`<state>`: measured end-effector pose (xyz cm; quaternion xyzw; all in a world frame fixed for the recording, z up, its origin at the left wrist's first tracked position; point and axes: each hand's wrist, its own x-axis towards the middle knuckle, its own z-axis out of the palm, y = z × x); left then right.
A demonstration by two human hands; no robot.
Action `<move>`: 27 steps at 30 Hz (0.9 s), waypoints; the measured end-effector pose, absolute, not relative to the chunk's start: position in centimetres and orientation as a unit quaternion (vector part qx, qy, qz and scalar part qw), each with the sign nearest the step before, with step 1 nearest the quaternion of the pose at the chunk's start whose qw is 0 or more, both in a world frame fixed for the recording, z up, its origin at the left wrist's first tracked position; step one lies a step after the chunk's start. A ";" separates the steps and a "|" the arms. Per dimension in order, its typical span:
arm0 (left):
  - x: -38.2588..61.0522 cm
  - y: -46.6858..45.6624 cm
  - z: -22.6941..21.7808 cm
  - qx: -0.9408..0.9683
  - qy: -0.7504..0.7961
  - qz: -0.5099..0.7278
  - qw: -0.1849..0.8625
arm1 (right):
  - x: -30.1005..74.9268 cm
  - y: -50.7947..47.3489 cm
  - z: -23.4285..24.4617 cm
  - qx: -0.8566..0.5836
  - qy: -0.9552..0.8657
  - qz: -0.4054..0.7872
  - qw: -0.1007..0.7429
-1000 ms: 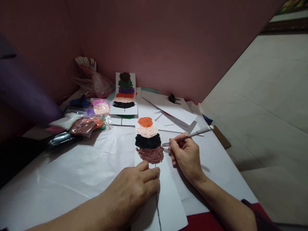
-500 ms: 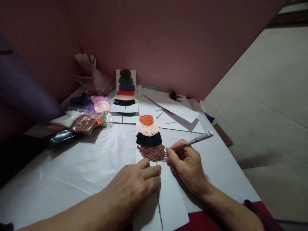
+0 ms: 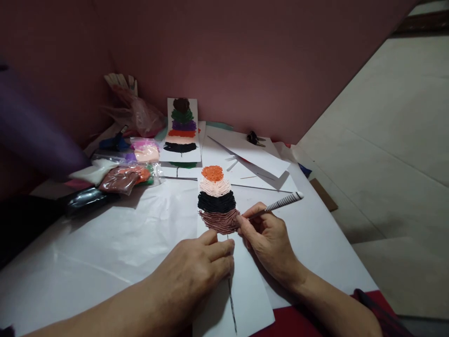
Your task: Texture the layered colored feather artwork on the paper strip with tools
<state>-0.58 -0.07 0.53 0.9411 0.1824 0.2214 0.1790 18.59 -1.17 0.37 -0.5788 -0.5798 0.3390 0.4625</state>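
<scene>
My right hand [image 3: 266, 238] grips a fork [image 3: 285, 201] by its neck, the patterned handle slanting up to the right. The fork's tines are mostly hidden by my fingertips at the right edge of a brown clay band [image 3: 220, 222]. Above this band lie black [image 3: 216, 201], pale peach [image 3: 214, 187] and orange [image 3: 212, 173] clay layers, all scored with fine grooves, on a white paper strip [image 3: 250, 295]. A dark line runs down the strip below the clay. My left hand [image 3: 199, 262] rests on the strip just under the brown band, fingers extended and pressing the paper.
A card with a layered colour pattern [image 3: 181, 126] leans at the back. Bags of coloured clay [image 3: 121, 180] lie at left, near a plastic bag with sticks [image 3: 140, 112]. Folded white paper [image 3: 259, 157] and keys [image 3: 255, 138] are at the back right. A pink wall [image 3: 228, 61] stands behind.
My right hand has moved slightly left with the fork, so the tines and fingertips are now over the brown band's right edge. My left hand stays on the paper.
</scene>
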 end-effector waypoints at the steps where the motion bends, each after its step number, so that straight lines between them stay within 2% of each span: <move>1: -0.6 -0.1 0.5 0.942 0.180 0.221 0.178 | 18.6 -1.2 0.4 -0.580 -0.583 0.331 0.462; 27: -0.7 0.0 0.4 0.940 0.167 0.239 0.178 | 20.8 -0.1 -0.4 -0.582 -0.599 0.275 0.477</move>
